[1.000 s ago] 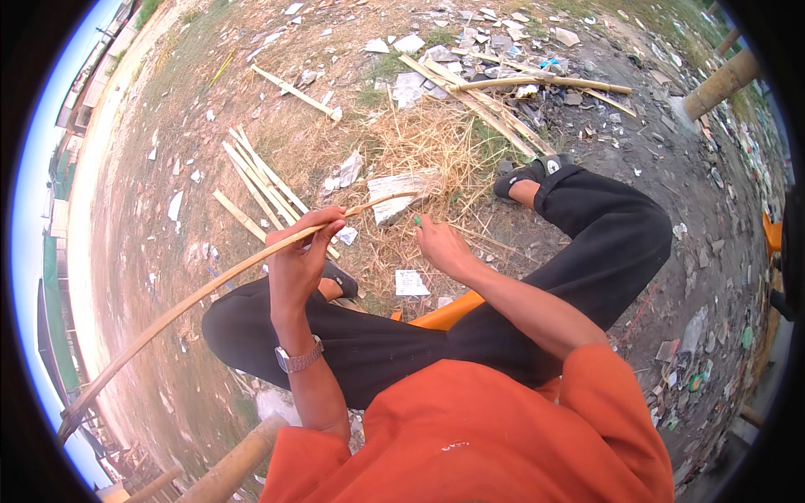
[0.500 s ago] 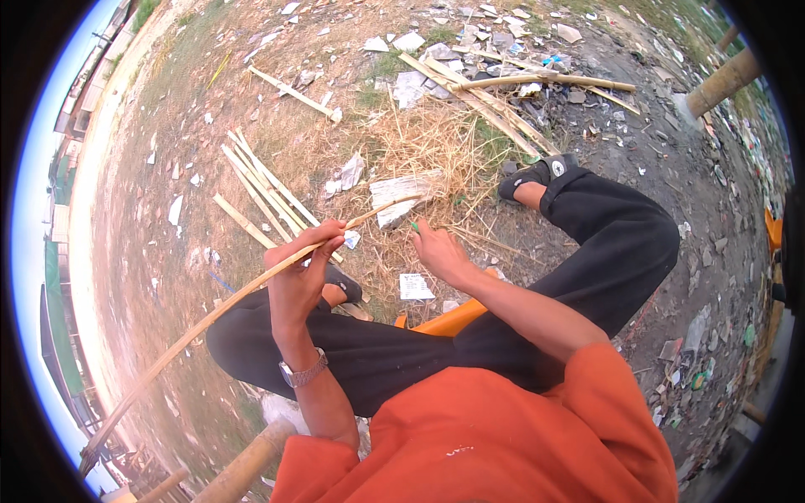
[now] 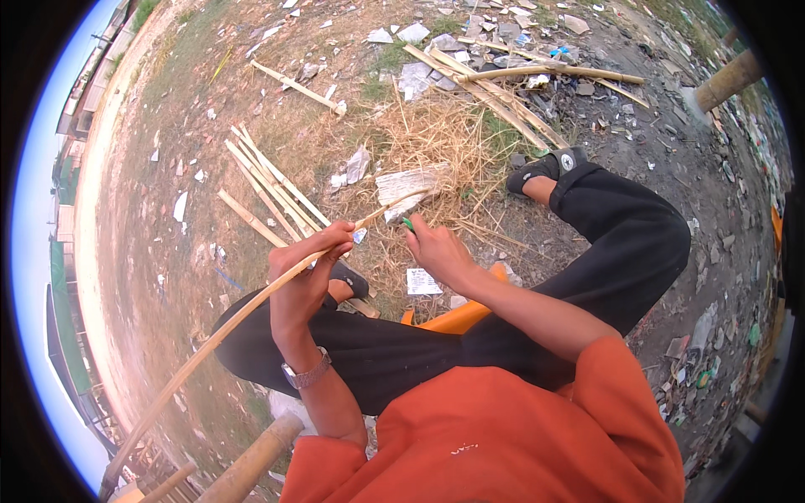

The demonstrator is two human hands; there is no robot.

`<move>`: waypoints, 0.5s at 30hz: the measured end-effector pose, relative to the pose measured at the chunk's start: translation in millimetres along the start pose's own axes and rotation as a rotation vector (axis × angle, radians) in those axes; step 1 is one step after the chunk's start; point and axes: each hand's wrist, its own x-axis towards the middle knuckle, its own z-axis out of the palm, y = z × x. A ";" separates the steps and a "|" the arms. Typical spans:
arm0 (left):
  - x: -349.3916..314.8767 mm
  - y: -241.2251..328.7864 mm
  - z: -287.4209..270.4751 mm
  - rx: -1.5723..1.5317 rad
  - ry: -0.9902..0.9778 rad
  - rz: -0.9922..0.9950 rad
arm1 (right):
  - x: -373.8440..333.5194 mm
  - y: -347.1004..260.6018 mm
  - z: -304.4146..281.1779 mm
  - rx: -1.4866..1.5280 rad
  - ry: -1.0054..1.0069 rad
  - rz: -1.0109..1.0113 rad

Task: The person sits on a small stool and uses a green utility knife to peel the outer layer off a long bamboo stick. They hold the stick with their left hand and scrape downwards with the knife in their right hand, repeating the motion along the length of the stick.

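My left hand, with a metal watch on its wrist, is closed around a long, pale bamboo strip. The strip slants from the lower left, past my left knee, up to a thin curved tip over the straw. My right hand is closed on a small green object just below that tip, apart from the strip. Only the object's green end shows, so its kind is hidden.
Split bamboo pieces lie on the ground beyond my left hand, and more bamboo lies at the far right. Between them are dry straw and a whitish slab. An orange seat shows between my legs. Litter is scattered around.
My right hand and the green object have shifted slightly left, toward my left hand. My left hand still grips the bamboo strip. The whole view has moved a little.
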 end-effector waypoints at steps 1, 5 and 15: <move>0.0 -0.2 -0.4 -0.009 0.004 -0.009 | 1.9 2.1 -1.1 -0.005 -0.050 0.024; -1.5 0.5 2.1 -0.026 0.017 -0.033 | -0.2 -12.6 -6.5 0.010 -0.105 0.039; 0.7 -5.2 3.3 -0.074 0.031 -0.049 | 9.2 10.4 0.0 0.009 -0.114 0.094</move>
